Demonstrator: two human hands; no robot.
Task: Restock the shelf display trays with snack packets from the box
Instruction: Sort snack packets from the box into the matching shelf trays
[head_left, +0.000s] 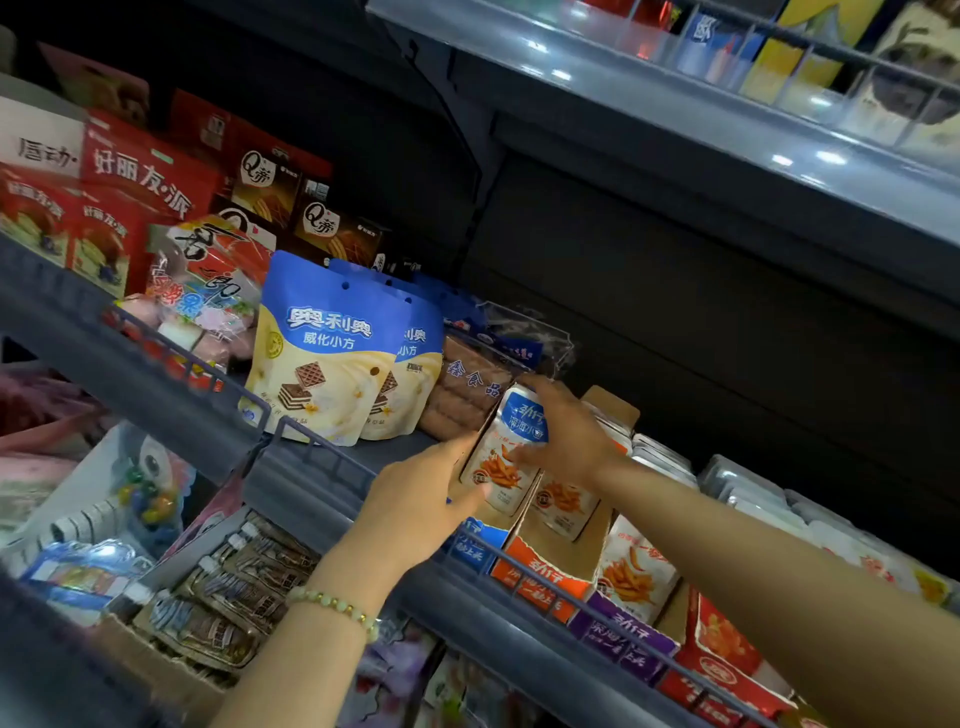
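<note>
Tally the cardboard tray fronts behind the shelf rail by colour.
Blue tray: 1
Orange tray: 1
Purple tray: 1
Red tray: 1
Total: 4, counting only fronts plainly visible.

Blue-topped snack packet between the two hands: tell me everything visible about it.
The snack packet is a glossy pouch, white with a blue top band bearing white characters and a picture of orange strips lower down. It stands roughly upright, slightly tilted, in an open cardboard display tray on the shelf, with a similar packet just right of it. The right hand grips its upper part; the left hand touches its lower left edge.
</note>
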